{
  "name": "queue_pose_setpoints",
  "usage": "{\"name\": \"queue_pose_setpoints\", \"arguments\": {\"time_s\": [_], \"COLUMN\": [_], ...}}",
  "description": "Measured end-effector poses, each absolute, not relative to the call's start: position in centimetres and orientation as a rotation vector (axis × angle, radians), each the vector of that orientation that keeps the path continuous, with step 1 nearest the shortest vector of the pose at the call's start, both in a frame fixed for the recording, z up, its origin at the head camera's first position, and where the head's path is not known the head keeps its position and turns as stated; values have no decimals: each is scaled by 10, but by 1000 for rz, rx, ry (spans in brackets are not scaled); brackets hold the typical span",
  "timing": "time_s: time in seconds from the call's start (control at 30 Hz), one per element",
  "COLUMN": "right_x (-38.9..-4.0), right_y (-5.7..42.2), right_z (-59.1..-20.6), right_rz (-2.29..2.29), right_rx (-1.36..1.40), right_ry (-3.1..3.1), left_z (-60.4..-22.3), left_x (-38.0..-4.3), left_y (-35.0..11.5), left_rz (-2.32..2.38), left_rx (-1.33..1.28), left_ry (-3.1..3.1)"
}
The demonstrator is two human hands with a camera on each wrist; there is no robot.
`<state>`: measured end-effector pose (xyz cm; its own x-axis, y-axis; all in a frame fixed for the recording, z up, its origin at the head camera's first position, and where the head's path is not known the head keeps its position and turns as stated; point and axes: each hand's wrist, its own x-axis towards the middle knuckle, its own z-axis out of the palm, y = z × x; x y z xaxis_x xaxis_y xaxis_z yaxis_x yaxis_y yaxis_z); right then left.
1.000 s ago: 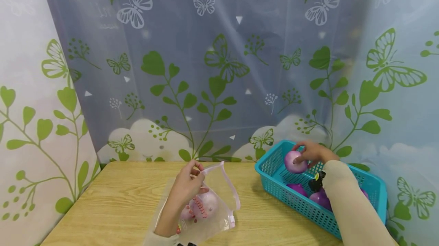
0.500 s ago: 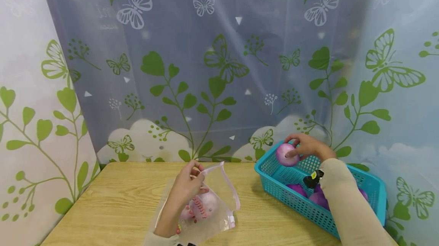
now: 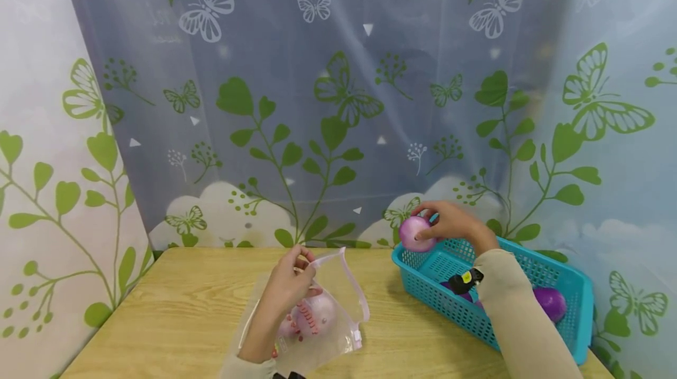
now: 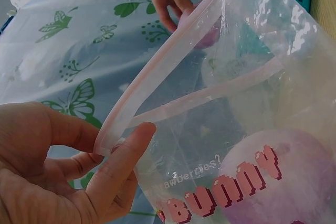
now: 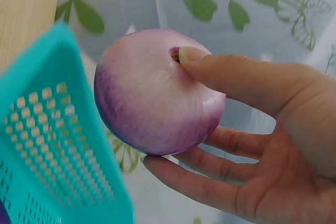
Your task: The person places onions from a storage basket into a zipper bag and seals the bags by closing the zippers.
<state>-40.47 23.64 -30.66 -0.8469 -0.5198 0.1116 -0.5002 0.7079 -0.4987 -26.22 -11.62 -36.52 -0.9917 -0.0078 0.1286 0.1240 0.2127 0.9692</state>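
Note:
A red onion (image 3: 414, 234) with a pale top is held by my right hand (image 3: 453, 223), above the left end of a teal plastic basket (image 3: 441, 307). In the right wrist view the thumb lies beside the onion's (image 5: 152, 98) stem spot, with fingers underneath. My left hand (image 3: 288, 285) pinches the mouth of a clear zip bag (image 3: 317, 355) by one pink-edged corner. The mouth gapes, as the left wrist view shows. Inside the bag lies a pale purple, onion-like round thing (image 4: 281, 177), behind red "BUNNY" lettering.
More purple round things, one a purple ball-like piece (image 3: 550, 304), lie in the basket, partly hidden by the right sleeve (image 3: 520, 308). The wooden table (image 3: 174, 308) backs onto a printed curtain (image 3: 275, 150). The basket stands at the table's right.
My right hand has carried the onion leftward and slightly up, from inside the basket to over its left rim. My left hand and the bag stay put.

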Motion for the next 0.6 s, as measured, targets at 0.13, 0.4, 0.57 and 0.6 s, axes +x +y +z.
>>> {"name": "queue_pose_setpoints", "arguments": {"time_s": [0.13, 0.4, 0.57, 0.6], "right_x": [-399, -381, -367, -365], "right_y": [220, 195, 184, 182], "right_z": [-306, -311, -314, -314], "right_rz": [-838, -841, -867, -877], "right_rx": [-948, -1056, -1066, -1048], "right_ry": [2870, 2903, 2901, 2902], "left_z": [-365, -365, -366, -366], "left_x": [-264, -264, -263, -263], "left_y": [-116, -116, -115, -115], "left_rz": [-1897, -1893, -1885, -1885], "left_rx": [-121, -130, -132, -134], "left_ry": [-2362, -2361, -2366, -2366]}}
